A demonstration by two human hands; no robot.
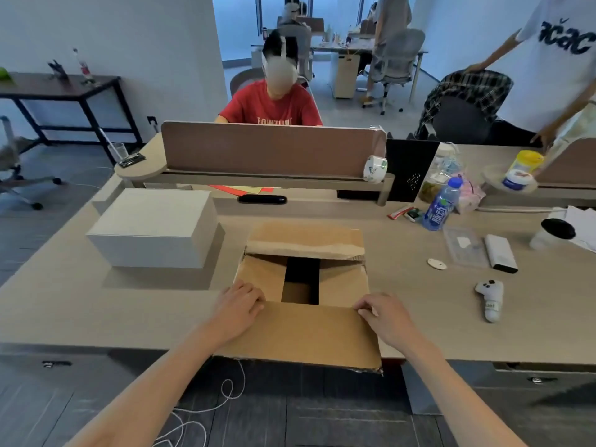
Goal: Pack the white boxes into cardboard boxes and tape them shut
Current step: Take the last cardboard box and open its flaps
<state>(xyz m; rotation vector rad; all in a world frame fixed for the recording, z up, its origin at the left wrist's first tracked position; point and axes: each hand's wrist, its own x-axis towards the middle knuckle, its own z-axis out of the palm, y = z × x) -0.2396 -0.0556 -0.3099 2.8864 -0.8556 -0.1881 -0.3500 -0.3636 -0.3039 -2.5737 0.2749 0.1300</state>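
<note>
While both hands hold the near flap (pixel 300 333) of the cardboard box (pixel 343 280), the job looks like it is only at the start. The left hand (pixel 240 304) has its fingers curled over the flap's far edge at one corner. The right hand (pixel 383 317) pinches the same edge at the other corner. So each grip is closed on cardboard.

Just past the two grips, the side flaps (pixel 263 275) lie folded in, with a dark gap (pixel 301 274) between them. Through the gap I see only shadow and a bit of brown, so the box may be empty, but I cannot be sure. Past the gap, the far flap (pixel 306 240) sits half up and looks crumpled.

The big white box (pixel 154 227) sits on the worktop (pixel 419 311), out to the left of the left grip and a little farther away. It does not touch the cardboard box, so it is not packed. A roll of tape (pixel 375 168) rests on a ledge well beyond the right grip, and no hand is on it.

Nearly all the work is left: put the white box in, fold the flaps down, and tape them shut.
</note>
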